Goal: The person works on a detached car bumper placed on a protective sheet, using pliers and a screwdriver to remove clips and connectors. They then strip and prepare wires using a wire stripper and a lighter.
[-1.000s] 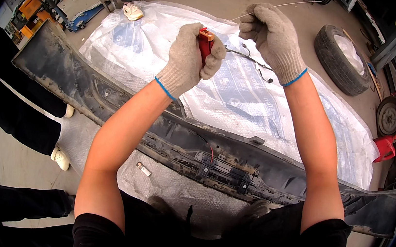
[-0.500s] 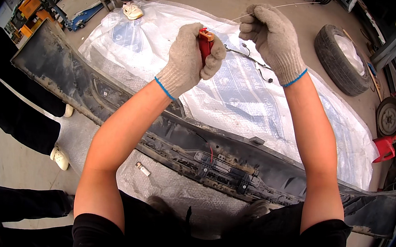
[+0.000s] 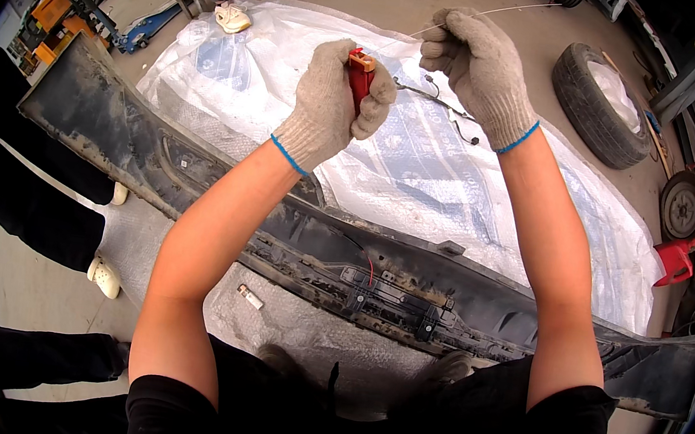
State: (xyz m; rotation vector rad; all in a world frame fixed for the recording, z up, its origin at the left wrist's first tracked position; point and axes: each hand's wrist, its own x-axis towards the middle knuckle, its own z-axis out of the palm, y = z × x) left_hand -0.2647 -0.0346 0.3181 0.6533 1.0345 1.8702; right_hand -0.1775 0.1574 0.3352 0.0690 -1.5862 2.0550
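Observation:
My left hand [image 3: 327,99], in a grey knit glove with a blue cuff, is closed around a small red handheld case [image 3: 359,81] with an orange top end. Its exact kind is unclear. To its upper right, my gloved right hand [image 3: 480,69] pinches a thin white strand [image 3: 521,9], which runs out past the fingers to the upper right and faintly down toward the red case. Whether the strand touches the case I cannot tell. Both hands are raised above a long, dirty black car bumper [image 3: 411,259], which lies across in front of me with its inner side showing.
White plastic sheeting [image 3: 421,170] lies beyond the bumper, with a black wiring harness [image 3: 434,100] on it. A tyre [image 3: 591,108] and a red jug [image 3: 675,261] stand at right. A small white-and-brown object [image 3: 251,296] lies near me. Other people's shoes [image 3: 105,277] appear at left.

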